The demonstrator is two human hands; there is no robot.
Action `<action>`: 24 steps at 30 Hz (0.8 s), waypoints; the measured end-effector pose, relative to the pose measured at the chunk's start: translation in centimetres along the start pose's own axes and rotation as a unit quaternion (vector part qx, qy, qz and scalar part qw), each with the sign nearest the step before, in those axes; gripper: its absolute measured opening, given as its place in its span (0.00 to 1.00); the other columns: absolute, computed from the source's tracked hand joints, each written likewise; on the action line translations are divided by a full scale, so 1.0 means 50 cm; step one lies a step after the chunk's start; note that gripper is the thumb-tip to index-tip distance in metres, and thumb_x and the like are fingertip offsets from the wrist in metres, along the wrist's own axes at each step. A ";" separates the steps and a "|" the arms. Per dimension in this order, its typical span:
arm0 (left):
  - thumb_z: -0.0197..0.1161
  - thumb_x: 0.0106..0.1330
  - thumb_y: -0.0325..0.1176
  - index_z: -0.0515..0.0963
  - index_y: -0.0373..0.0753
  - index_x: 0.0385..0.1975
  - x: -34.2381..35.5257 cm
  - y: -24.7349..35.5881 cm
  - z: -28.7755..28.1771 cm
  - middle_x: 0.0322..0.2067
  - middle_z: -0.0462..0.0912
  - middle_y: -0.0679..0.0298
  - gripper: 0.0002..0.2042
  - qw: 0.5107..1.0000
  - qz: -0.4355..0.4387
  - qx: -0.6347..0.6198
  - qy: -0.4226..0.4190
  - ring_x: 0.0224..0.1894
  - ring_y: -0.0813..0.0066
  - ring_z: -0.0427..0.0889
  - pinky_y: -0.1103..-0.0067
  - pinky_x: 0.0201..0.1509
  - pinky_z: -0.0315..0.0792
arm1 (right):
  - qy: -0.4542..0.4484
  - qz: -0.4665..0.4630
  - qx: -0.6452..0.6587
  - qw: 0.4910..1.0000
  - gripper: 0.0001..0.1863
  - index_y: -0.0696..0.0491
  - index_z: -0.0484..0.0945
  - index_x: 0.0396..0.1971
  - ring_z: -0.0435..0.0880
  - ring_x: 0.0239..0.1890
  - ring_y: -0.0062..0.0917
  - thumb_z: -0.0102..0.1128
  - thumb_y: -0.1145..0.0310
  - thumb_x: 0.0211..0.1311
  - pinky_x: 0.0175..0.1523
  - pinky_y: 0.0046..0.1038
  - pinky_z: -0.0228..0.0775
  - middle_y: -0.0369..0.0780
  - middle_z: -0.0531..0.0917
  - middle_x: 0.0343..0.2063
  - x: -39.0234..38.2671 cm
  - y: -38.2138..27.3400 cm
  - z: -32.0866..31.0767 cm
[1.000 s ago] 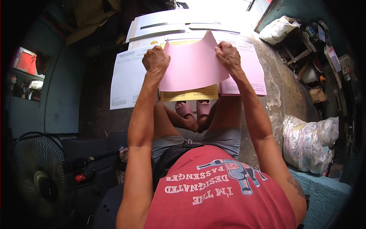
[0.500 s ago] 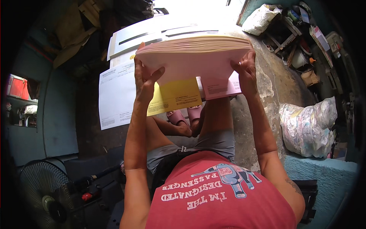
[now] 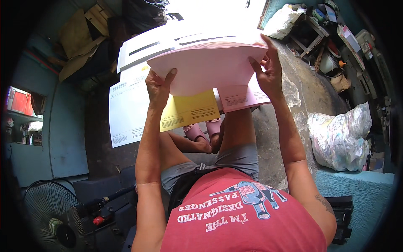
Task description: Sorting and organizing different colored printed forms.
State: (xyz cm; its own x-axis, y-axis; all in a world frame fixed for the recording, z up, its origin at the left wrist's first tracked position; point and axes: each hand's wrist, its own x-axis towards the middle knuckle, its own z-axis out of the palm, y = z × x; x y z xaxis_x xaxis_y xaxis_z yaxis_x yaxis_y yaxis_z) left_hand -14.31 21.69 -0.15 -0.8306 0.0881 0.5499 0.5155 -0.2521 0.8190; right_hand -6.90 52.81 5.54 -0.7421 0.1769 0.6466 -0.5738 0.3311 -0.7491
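Note:
A thick stack of pink paper (image 3: 210, 71) is held up, slightly bowed, between my two hands, its layered top edge facing away from me. My left hand (image 3: 159, 90) grips its left end with the thumb on the near face. At the right end, my right hand (image 3: 268, 75) has its thumb pressed on that face and fingers around the corner, the index raised. Beneath it lie printed sheets: white ones (image 3: 126, 113) at left, yellow (image 3: 189, 113) in the middle, pink (image 3: 245, 96) at right. The stack hides their upper parts.
Behind are white paper piles (image 3: 151, 38). At left are cardboard (image 3: 71, 38) and a standing fan (image 3: 50, 214). At right are piled household items (image 3: 327, 63), a bulging sack (image 3: 338, 134) and a blue ledge (image 3: 357, 193). My feet in pink slippers (image 3: 195, 132) rest below.
The paper, earlier gripped in both fists over the yellow sheets, is now spread wider with its layered edge showing. My thumbs have moved onto its face, and my right index has lifted.

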 end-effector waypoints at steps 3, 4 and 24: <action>0.71 0.66 0.28 0.82 0.35 0.42 -0.008 -0.009 0.001 0.35 0.88 0.61 0.08 0.999 -0.027 0.004 0.035 0.37 0.78 0.87 0.80 0.43 0.81 | 0.047 0.068 0.165 0.983 0.22 0.57 0.74 0.60 0.84 0.51 0.27 0.63 0.78 0.66 0.58 0.29 0.77 0.43 0.81 0.51 -0.014 -0.003 0.034; 0.71 0.66 0.29 0.83 0.35 0.39 -0.009 -0.011 0.004 0.32 0.89 0.61 0.06 0.998 -0.028 0.025 0.058 0.32 0.78 0.86 0.80 0.39 0.81 | 0.041 0.067 0.171 0.982 0.22 0.57 0.74 0.60 0.84 0.51 0.27 0.63 0.78 0.66 0.58 0.29 0.77 0.43 0.81 0.51 -0.023 0.028 0.038; 0.75 0.64 0.41 0.63 0.28 0.64 0.376 0.014 -0.185 0.51 0.82 0.52 0.36 0.964 -0.160 0.212 -0.009 0.51 0.70 0.82 0.75 0.57 0.77 | -0.141 0.217 0.208 0.943 0.29 0.67 0.68 0.60 0.85 0.45 0.28 0.66 0.76 0.61 0.49 0.24 0.81 0.47 0.81 0.47 0.215 0.231 0.227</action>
State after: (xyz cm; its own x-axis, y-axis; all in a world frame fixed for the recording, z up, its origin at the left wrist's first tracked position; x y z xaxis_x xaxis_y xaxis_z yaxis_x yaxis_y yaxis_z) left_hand -31.52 14.26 9.27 -0.9595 0.1147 0.2574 0.2765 0.2069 0.9385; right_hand -25.45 48.00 2.22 -0.9674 -0.0617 0.2458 -0.2374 -0.1191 -0.9641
